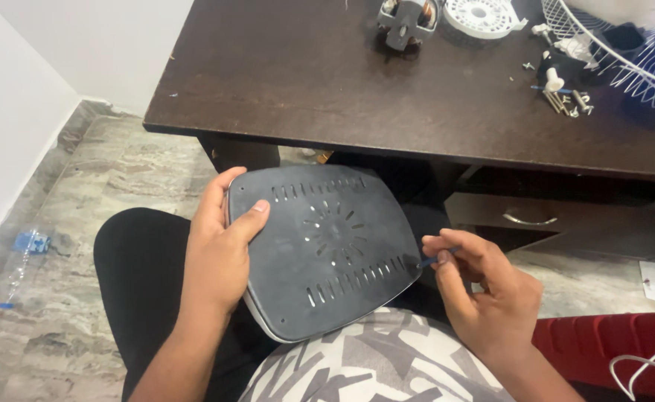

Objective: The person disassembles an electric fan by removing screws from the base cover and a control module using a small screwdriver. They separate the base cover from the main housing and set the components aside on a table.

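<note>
1. My left hand [219,253] is closed over the left edge of the dark slotted plate [327,249], thumb on its face.
2. My right hand [476,286] pinches a thin blue tool [433,259] at the plate's right edge.
3. The plate sits tilted over my lap, below the desk [327,82].

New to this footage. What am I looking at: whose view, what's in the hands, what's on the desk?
There is no machine here: one camera sits on a person's head and looks down at their own two bare hands and lap. The left hand grips the edge of a dark grey slotted cover plate, tilted over the knees. The right hand pinches a thin blue-handled tool between its fingers, its tip at the plate's right edge. Beyond is a dark wooden desk bearing a small motor, a round white vented part, a white wire fan guard and loose screws. A red crate stands at lower right.
</note>
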